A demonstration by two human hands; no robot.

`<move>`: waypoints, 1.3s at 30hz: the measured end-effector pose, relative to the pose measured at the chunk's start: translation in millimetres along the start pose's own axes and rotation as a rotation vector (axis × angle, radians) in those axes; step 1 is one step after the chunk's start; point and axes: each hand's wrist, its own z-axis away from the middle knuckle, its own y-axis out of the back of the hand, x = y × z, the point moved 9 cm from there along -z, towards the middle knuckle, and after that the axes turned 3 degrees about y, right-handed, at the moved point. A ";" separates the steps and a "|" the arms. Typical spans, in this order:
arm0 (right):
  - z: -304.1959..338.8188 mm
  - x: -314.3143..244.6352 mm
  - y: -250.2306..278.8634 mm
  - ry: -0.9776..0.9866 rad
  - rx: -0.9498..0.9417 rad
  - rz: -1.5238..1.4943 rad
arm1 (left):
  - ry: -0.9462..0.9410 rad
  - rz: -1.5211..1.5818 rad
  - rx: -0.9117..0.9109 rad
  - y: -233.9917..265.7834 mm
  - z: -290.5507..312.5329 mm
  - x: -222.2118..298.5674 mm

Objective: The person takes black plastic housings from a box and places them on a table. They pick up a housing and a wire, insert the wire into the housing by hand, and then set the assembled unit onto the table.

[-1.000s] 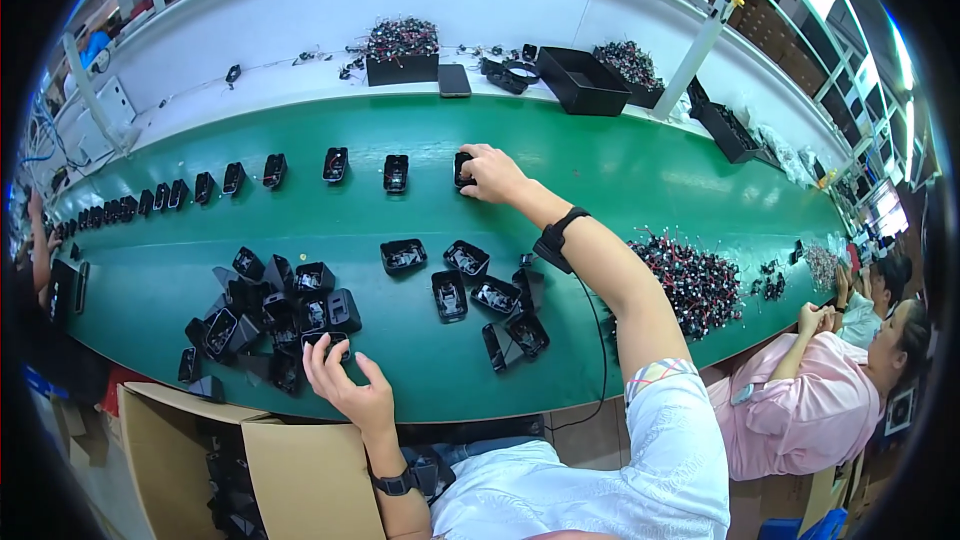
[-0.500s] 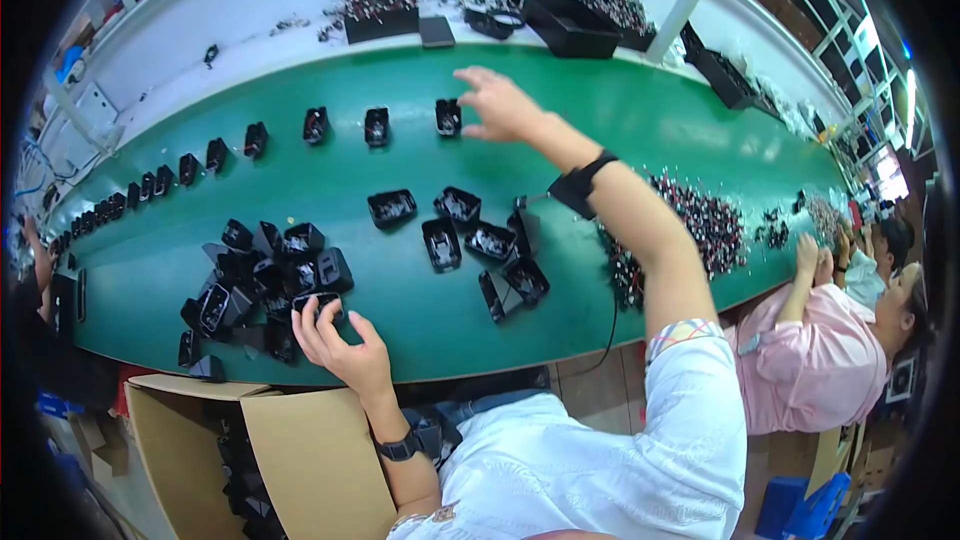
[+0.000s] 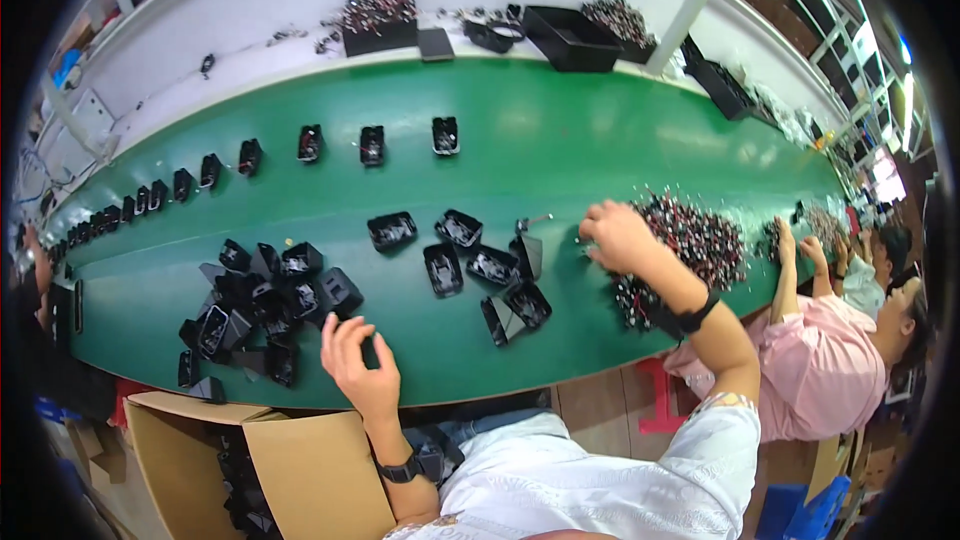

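Observation:
My left hand [image 3: 362, 370] is held near the table's front edge, fingers curved and thumb apart. It is just right of a heap of black plastic housings [image 3: 270, 305]. At the left edge of a large pile of small wired parts [image 3: 700, 240], my right hand [image 3: 622, 238] has its fingers curled together; what they hold, if anything, cannot be made out. Several open black housings [image 3: 443, 270] lie loosely between my hands, beside a black wedge-shaped piece [image 3: 530, 255]. Farther off, a row of housings [image 3: 445, 136] with parts inside curves away to the left.
An open cardboard box [image 3: 310, 470] with black housings stands below the front edge at left. Along the back ledge are a black bin [image 3: 570, 38] and a heaped tray of wired parts [image 3: 380, 15]. A person in pink [image 3: 800, 370] works at the right.
My right hand has drawn back from the far row and come down right to the wired parts. My left hand has shifted slightly right and nearer, off the housing heap.

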 end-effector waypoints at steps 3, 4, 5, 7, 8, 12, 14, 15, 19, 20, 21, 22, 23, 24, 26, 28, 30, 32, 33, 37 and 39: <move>2.7 4.1 -13.3 -0.023 0.079 0.041 | -0.035 0.041 -0.015 -1.1 -0.9 16.4; -0.8 1.7 -11.7 -0.015 0.095 0.043 | -0.045 0.045 -0.029 0.2 0.0 14.8; -4.6 -0.4 -17.4 0.004 0.021 0.086 | -0.052 0.039 -0.015 2.9 1.2 14.2; -9.8 -1.2 -22.2 0.016 -0.038 0.137 | 0.004 0.043 0.016 5.9 3.4 8.5; -12.7 -3.1 -19.1 0.032 0.011 0.092 | -0.001 0.034 0.062 9.6 4.9 6.2; -21.6 -6.6 21.1 0.002 0.272 -0.196 | -0.014 0.001 0.204 24.6 7.4 14.0; -20.4 -0.4 49.8 -0.085 0.450 -0.493 | -0.033 0.093 0.194 21.6 5.7 23.9; -20.8 -3.3 57.0 -0.082 0.468 -0.483 | -0.043 0.177 0.166 17.5 2.5 31.2; -21.6 -7.2 60.2 -0.150 0.610 -1.287 | -0.145 0.372 -0.006 -2.1 -12.3 72.6; -24.0 -23.1 60.2 -0.118 0.623 -1.423 | -0.153 0.372 0.008 -2.5 -16.8 80.7; -23.0 -39.6 60.3 -0.089 0.638 -1.553 | -0.007 0.550 -0.147 -19.7 -23.2 82.3; -24.5 -62.7 63.1 -0.087 0.609 -1.620 | 0.150 0.713 -0.298 -36.4 -22.5 81.1; -24.5 -83.5 65.3 -0.089 0.579 -1.682 | 0.148 0.713 -0.284 -39.4 -24.1 86.1; -21.1 -99.1 67.4 -0.060 0.591 -1.667 | 0.199 0.856 -0.378 -53.1 -23.8 96.7; -16.0 -118.9 78.1 -0.010 0.634 -1.501 | 0.224 0.990 -0.469 -75.2 -20.0 105.9; -10.3 -123.5 87.6 -0.012 0.665 -1.334 | 0.255 1.000 -0.480 -82.1 -17.3 101.5; -13.9 -120.2 76.6 -0.012 0.667 -1.420 | 0.326 1.096 -0.476 -87.1 -24.9 102.4; -14.6 -120.2 66.8 0.013 0.560 -1.564 | 0.392 1.145 -0.511 -91.8 -26.7 93.3; -16.9 -123.5 58.9 0.043 0.474 -1.646 | 0.467 1.193 -0.543 -96.8 -24.3 87.6; -23.5 -136.9 44.6 0.143 0.264 -1.997 | 0.439 1.186 -0.582 -99.0 -29.4 99.4; -21.0 -135.8 54.8 0.205 0.339 -1.927 | 0.439 1.208 -0.570 -97.6 -28.0 99.4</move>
